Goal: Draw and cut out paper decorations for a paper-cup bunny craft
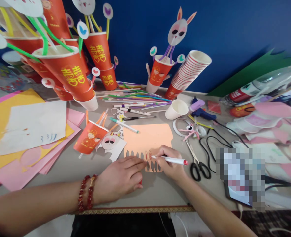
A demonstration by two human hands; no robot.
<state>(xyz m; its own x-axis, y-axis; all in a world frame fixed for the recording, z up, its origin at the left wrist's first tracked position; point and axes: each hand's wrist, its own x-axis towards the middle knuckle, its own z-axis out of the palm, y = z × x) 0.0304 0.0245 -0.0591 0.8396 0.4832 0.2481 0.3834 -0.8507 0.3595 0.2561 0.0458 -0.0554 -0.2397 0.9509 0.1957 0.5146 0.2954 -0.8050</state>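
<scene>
My right hand (171, 161) pinches a white marker with a red end (176, 160), its tip at small red-outlined ear shapes (148, 154) on a sheet of orange paper (147, 136). Leaf-shaped holes line the sheet's near edge. My left hand (122, 176) lies flat with its fingers stretched out, pressing on that edge. A small red bit shows by its thumb; what it is I cannot make out. Left of the sheet lies a cut paper with a drawn face (109, 142). A teal-capped marker (124, 125) rests across the sheet's far left corner.
Scissors (197, 163) lie right of the paper, near a glue gun (202, 110) and a phone (239, 184). Decorated red cups (72, 75) stand at left, a cup stack (188, 74) behind. Colored sheets (49, 154) cover the left side; pipe cleaners (135, 95) lie at the back.
</scene>
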